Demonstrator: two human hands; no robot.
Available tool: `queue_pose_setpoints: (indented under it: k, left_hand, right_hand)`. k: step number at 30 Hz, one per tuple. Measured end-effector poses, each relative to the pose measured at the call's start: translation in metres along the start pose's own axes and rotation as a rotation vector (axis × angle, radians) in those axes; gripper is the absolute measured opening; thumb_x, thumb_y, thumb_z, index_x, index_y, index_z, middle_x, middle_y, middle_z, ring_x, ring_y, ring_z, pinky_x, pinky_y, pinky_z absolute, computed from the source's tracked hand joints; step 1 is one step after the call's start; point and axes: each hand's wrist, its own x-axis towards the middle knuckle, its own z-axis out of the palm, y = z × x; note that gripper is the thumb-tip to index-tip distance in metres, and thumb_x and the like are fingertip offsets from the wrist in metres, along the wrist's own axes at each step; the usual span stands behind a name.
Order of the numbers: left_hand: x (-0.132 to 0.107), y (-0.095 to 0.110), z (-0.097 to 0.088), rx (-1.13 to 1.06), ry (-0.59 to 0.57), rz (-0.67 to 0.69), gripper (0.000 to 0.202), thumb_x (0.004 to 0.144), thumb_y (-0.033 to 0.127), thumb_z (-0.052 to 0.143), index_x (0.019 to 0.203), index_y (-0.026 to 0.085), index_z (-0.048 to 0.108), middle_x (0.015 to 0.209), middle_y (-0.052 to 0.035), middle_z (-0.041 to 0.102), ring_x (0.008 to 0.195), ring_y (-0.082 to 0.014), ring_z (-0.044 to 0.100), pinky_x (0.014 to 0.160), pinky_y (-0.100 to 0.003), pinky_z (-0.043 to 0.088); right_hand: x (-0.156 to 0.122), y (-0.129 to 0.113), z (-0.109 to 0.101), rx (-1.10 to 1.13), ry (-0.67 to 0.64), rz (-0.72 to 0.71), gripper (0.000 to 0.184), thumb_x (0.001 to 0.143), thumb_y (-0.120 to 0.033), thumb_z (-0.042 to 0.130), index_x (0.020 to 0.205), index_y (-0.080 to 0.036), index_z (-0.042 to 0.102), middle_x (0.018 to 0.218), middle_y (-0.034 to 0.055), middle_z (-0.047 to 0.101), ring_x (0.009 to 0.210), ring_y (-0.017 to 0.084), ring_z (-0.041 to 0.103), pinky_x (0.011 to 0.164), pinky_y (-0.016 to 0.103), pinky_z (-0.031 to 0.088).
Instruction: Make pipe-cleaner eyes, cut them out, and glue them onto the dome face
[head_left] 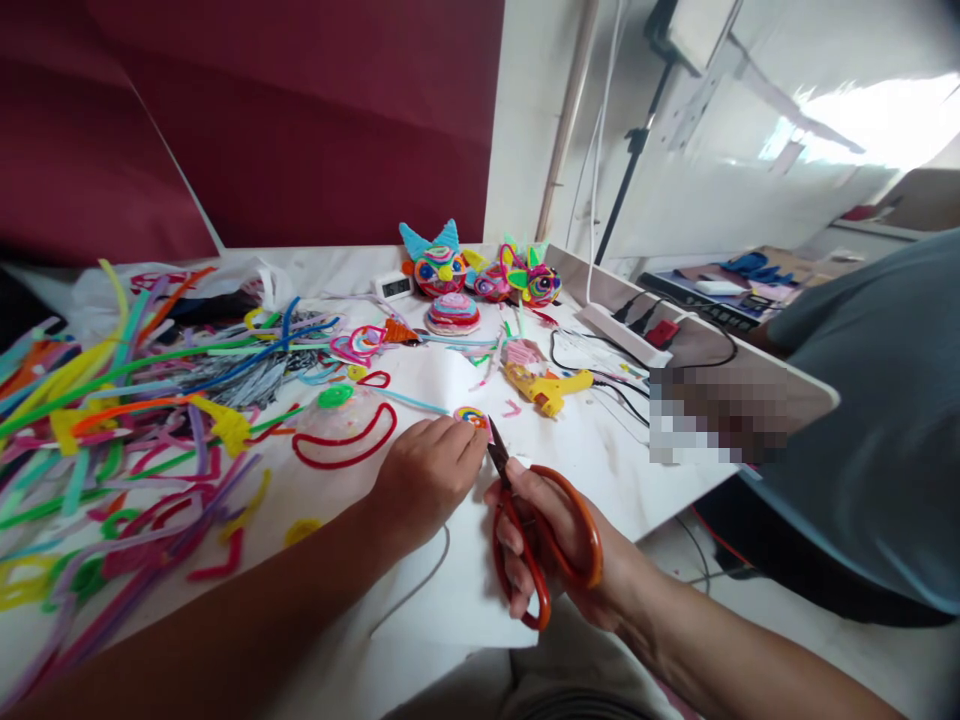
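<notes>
My right hand [559, 545] grips orange-handled scissors [541, 540], blades pointing up toward a small multicoloured coiled pipe-cleaner disc [472, 417] on the white table [615, 470]. My left hand [429, 472] lies knuckles up just left of the blades, fingers curled, its fingertips pinching or touching the disc's edge. A red pipe-cleaner arc [346, 447] with a green coil [335, 396] lies to the left of that hand.
A heap of coloured pipe cleaners [112, 420] covers the left side. Finished pipe-cleaner faces [442, 268] stand at the back, with a yellow glue gun [546, 388] and a power strip [626, 335] to the right. Another person in a grey shirt [877, 410] sits at right.
</notes>
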Motion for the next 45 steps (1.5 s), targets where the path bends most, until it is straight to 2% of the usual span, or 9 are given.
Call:
queue_pose_setpoints:
  k: [6,9,15,22,30,41,45]
  left_hand:
    - [0.001,-0.001,0.002,0.008,-0.015,-0.007,0.015,0.089,0.012,0.053,0.083,0.013,0.066,0.070,-0.0033,0.066,0.067,-0.0189,0.060,0.059,-0.032,0.042]
    - [0.001,-0.001,0.002,-0.005,-0.020,0.004,0.015,0.090,0.012,0.052,0.084,0.013,0.066,0.071,-0.0034,0.066,0.068,-0.0194,0.060,0.059,-0.032,0.042]
    - [0.000,0.001,0.004,-0.022,-0.016,0.016,0.016,0.090,0.012,0.052,0.084,0.013,0.067,0.071,-0.0040,0.066,0.069,-0.0194,0.061,0.059,-0.032,0.042]
    - [0.003,0.002,0.003,-0.002,-0.021,0.031,0.015,0.091,0.012,0.052,0.084,0.012,0.066,0.068,-0.0030,0.063,0.066,-0.0183,0.058,0.058,-0.032,0.040]
    - [0.001,-0.001,0.004,-0.014,-0.036,0.035,0.019,0.092,0.013,0.049,0.083,0.013,0.065,0.068,-0.0038,0.062,0.068,-0.0179,0.057,0.059,-0.031,0.041]
    - [0.003,0.000,0.006,0.004,-0.012,0.050,0.017,0.092,0.012,0.050,0.085,0.012,0.065,0.068,-0.0034,0.063,0.066,-0.0174,0.057,0.058,-0.031,0.041]
    - [0.002,0.000,0.006,0.002,-0.005,0.050,0.016,0.091,0.012,0.050,0.085,0.012,0.065,0.068,-0.0033,0.063,0.066,-0.0176,0.058,0.058,-0.031,0.042]
  right_hand:
    - [0.003,0.002,0.006,-0.014,0.032,0.004,0.053,0.075,-0.069,0.059,0.078,-0.017,0.052,0.044,-0.0067,0.048,0.031,0.011,0.048,0.031,0.021,0.042]
    - [0.004,0.002,0.007,-0.036,0.030,-0.003,0.056,0.076,-0.073,0.054,0.071,-0.018,0.049,0.038,-0.0052,0.046,0.030,0.012,0.048,0.030,0.020,0.039]
    - [0.001,0.003,0.013,-0.045,0.061,0.005,0.057,0.076,-0.075,0.053,0.069,-0.019,0.048,0.035,-0.0056,0.045,0.028,0.012,0.046,0.030,0.019,0.036]
    - [0.002,0.009,0.015,-0.026,0.062,-0.011,0.063,0.077,-0.078,0.045,0.060,-0.018,0.047,0.033,-0.0013,0.047,0.027,0.012,0.045,0.030,0.021,0.036]
    - [0.002,0.011,0.015,0.018,0.039,-0.016,0.062,0.077,-0.078,0.045,0.066,-0.017,0.048,0.039,-0.0016,0.050,0.032,0.013,0.050,0.034,0.022,0.041]
    - [0.001,0.009,0.021,0.008,0.093,0.008,0.061,0.072,-0.081,0.048,0.070,-0.020,0.044,0.034,-0.0049,0.044,0.028,0.012,0.045,0.031,0.020,0.035]
    - [0.002,0.009,0.019,0.038,0.086,0.008,0.059,0.073,-0.079,0.051,0.074,-0.020,0.045,0.036,-0.0054,0.046,0.029,0.012,0.046,0.032,0.021,0.037]
